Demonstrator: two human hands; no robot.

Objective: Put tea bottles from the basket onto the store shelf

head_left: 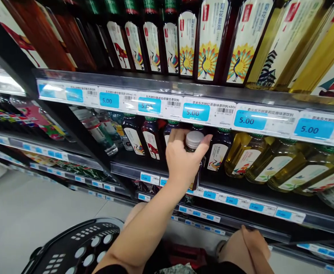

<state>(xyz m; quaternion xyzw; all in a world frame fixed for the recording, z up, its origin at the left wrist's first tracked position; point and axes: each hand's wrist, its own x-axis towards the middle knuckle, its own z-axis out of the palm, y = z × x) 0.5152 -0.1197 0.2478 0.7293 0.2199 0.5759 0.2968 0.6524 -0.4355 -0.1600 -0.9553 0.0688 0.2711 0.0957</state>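
Observation:
My left hand [182,156] reaches to the middle shelf, its fingers and thumb wrapped round the upper part of a dark drink bottle [194,140] with a whitish cap. The bottle is upright near the shelf's front edge, and most of its body is hidden behind the hand. Dark tea bottles with green caps stand on either side, one [218,152] just to the right. My right hand [255,241] rests by my right knee, low at the right; its fingers are mostly hidden.
A black shopping basket [61,243] holding several white-capped bottles stands on the floor at lower left. Above the hand runs the upper shelf edge [161,106] with price tags. Yellow tea bottles [278,163] fill the middle shelf's right side. A dark upright post [58,110] divides the shelves.

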